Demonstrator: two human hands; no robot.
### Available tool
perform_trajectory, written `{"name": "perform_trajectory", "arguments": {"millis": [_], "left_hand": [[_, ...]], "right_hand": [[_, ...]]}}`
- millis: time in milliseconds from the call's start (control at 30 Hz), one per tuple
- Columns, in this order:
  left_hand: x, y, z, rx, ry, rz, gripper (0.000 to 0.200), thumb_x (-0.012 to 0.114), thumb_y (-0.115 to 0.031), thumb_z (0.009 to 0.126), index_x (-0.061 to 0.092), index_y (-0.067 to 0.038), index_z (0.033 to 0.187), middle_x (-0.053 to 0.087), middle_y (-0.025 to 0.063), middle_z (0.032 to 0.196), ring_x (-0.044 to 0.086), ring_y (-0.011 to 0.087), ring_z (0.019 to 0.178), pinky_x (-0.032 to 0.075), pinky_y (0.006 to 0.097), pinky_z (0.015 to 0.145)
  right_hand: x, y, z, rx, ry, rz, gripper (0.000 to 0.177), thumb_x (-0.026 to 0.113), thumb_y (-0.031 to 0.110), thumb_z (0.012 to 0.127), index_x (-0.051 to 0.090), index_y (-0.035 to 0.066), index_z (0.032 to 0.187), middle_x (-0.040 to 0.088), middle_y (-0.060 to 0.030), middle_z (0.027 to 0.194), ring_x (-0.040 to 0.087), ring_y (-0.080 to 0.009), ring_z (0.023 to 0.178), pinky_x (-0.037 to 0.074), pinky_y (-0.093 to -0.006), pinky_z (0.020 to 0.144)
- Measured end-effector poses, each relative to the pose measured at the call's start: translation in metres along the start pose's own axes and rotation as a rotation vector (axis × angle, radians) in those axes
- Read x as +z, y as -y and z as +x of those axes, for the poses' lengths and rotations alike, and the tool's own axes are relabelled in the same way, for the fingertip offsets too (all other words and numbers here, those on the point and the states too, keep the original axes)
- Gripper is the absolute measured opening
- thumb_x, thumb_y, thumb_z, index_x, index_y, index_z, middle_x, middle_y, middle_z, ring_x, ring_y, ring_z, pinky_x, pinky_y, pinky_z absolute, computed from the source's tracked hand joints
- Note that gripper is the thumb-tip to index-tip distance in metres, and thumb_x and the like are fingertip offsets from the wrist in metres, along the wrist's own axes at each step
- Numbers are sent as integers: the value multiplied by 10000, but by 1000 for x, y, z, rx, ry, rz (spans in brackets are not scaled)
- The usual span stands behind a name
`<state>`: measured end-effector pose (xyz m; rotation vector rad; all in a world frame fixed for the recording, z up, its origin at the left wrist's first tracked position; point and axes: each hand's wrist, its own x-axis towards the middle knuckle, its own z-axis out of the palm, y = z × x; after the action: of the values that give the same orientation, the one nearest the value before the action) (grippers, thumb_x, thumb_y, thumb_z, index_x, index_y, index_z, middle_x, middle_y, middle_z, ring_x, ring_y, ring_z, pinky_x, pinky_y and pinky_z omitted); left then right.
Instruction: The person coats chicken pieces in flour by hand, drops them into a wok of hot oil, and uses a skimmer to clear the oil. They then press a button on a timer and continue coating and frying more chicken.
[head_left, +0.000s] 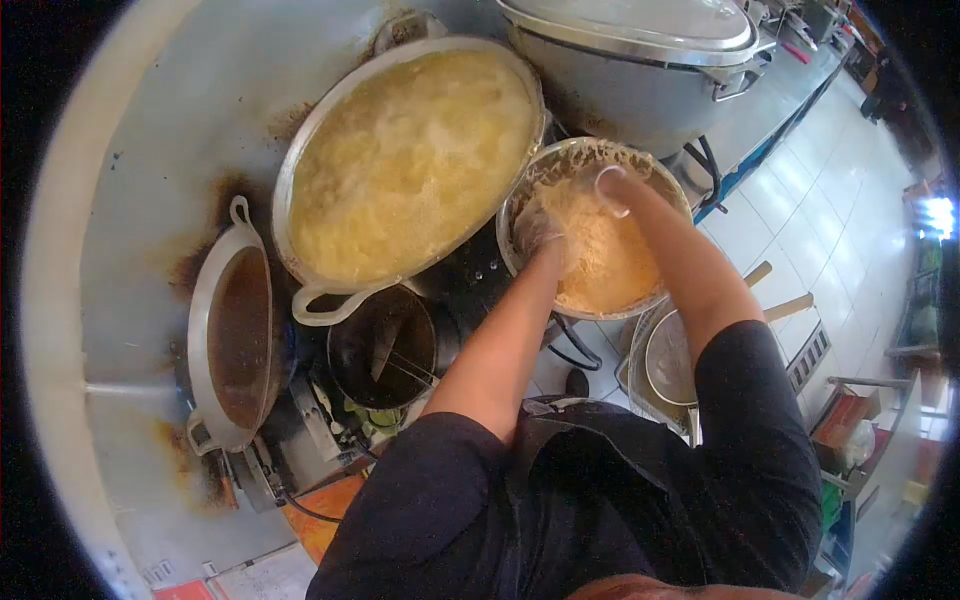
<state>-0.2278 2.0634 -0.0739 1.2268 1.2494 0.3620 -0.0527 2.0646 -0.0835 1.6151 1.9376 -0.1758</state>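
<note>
A round metal basin point(685, 205) holds loose, pale orange flour-like powder point(605, 255), and crumbs stick to its inner wall. Both hands are down inside it. My left hand point(538, 228) is at the basin's left side, coated or covered in something pale. My right hand point(600, 185) reaches in near the far side, with a whitish ring at its wrist. Blur and powder hide the fingers of both, so what they hold, if anything, does not show. Left of the basin, a large two-handled wok point(325, 305) is full of foaming yellow oil point(410, 165).
A big lidded pot point(620, 85) stands behind the basin. At left are a smaller wok point(200, 350) of dark liquid and a black pan point(345, 350) with a metal utensil in it. Strainers with wooden handles point(790, 307) lie at right, above the tiled floor point(780, 230).
</note>
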Motion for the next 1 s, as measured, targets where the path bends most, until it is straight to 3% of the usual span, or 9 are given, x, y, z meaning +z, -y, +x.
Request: {"name": "perform_trajectory", "arguments": {"millis": [200, 367, 433, 533, 600, 733, 833, 933, 1000], "left_hand": [[12, 3, -8, 22, 40, 327, 492, 481, -392, 913, 555, -43, 1251, 586, 146, 1221, 579, 277, 1049, 464, 392, 899], [53, -7, -14, -337, -454, 692, 482, 462, -383, 916, 563, -38, 1237, 593, 145, 1209, 591, 281, 1023, 474, 388, 886], [56, -1, 4, -240, -407, 633, 461, 500, -378, 887, 612, -28, 1164, 633, 158, 1152, 632, 285, 977, 513, 397, 840], [2, 59, 47, 586, 248, 1470, 416, 539, -358, 854, 662, -37, 1089, 632, 177, 1163, 639, 283, 1019, 516, 404, 854], [-5, 2, -2, 492, 239, 1354, 383, 552, -333, 836, 681, -50, 1060, 621, 185, 1175, 636, 287, 1044, 513, 408, 875], [10, 24, 48, 486, 157, 1382, 360, 515, -298, 855, 670, -55, 1072, 636, 188, 1136, 641, 302, 1023, 509, 421, 872], [7, -3, 6, 988, 75, 1486, 306, 515, -285, 886, 664, -34, 977, 659, 211, 1014, 646, 346, 959, 519, 460, 795], [9, -17, -30, 635, -70, 702, 265, 471, -249, 916, 646, -76, 1012, 668, 159, 972, 643, 324, 907, 513, 428, 807], [8, -20, -23, 758, -82, 743, 250, 463, -222, 929, 633, -81, 1046, 663, 147, 1009, 634, 320, 938, 506, 411, 814]], "right_hand": [[-19, -19, -71, 127, -107, 252, 662, 730, 72, 725, 500, 186, 1335, 559, -28, 1311, 585, -206, 1090, 436, -285, 1001], [70, -39, -51, 87, -225, 585, 407, 554, 270, 882, 565, 116, 1259, 576, -68, 1282, 576, -251, 1111, 450, -351, 934], [0, -6, -100, 455, -38, 641, 525, 597, 269, 874, 456, 120, 1357, 579, -47, 1272, 559, -202, 1129, 438, -291, 955], [50, -22, -48, 199, -188, 595, 495, 616, 325, 849, 520, 83, 1270, 602, -90, 1221, 584, -237, 1076, 466, -341, 901], [86, -33, -13, 152, -198, 775, 472, 612, 243, 862, 490, 108, 1297, 607, -88, 1190, 577, -221, 1065, 462, -304, 913], [24, 4, -53, 323, -15, 387, 350, 598, 241, 862, 616, 76, 1170, 633, -99, 1170, 595, -253, 1066, 478, -367, 871], [15, 10, -50, 448, 53, 571, 317, 584, 246, 859, 678, 48, 1088, 648, -119, 1162, 612, -268, 1070, 496, -417, 834], [4, 4, -58, 328, 97, 478, 269, 586, 204, 847, 696, 35, 1025, 679, -144, 1063, 632, -250, 983, 518, -396, 789], [28, -5, -44, 402, 99, 820, 269, 628, 206, 810, 701, 30, 999, 683, -138, 1043, 642, -249, 934, 514, -400, 796]]}}
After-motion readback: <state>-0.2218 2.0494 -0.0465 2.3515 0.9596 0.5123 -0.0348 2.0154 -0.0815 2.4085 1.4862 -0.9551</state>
